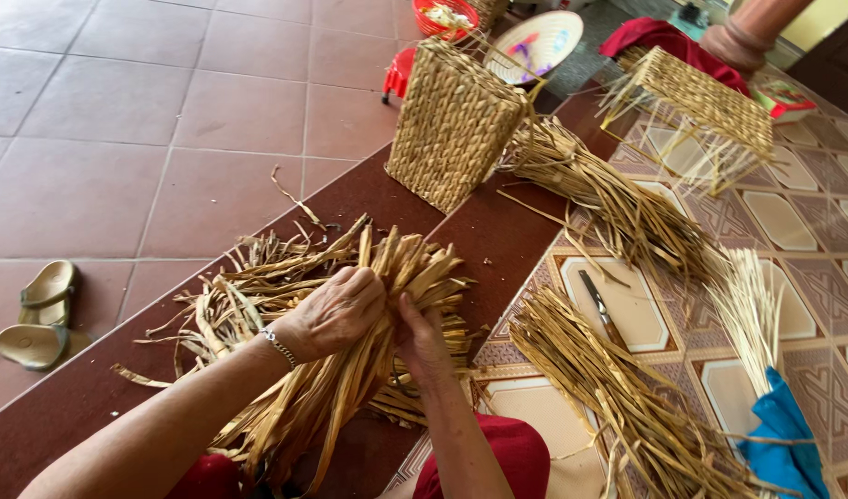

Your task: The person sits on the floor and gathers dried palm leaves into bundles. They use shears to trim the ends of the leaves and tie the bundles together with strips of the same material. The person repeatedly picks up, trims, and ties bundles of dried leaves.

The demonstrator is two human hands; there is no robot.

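My left hand (336, 310), with a thin bracelet at the wrist, wraps around a thick bundle of dried straw-coloured plant strips (415, 268) from above. My right hand (424, 344) grips the same bundle from the right side, fingers tucked into the strips. The bundle's tips fan up past the hands and its tails hang down between my knees. Loose dried strips (230, 305) lie scattered on the dark red step under and left of the bundle.
A finished woven basket (454, 122) lies beyond the bundle, and a half-woven one (696, 97) with bare stakes farther right. More strip bundles (618, 393) and a knife (598, 305) rest on the patterned tiles. Sandals (38, 319) sit at left, blue cloth (784, 444) at right.
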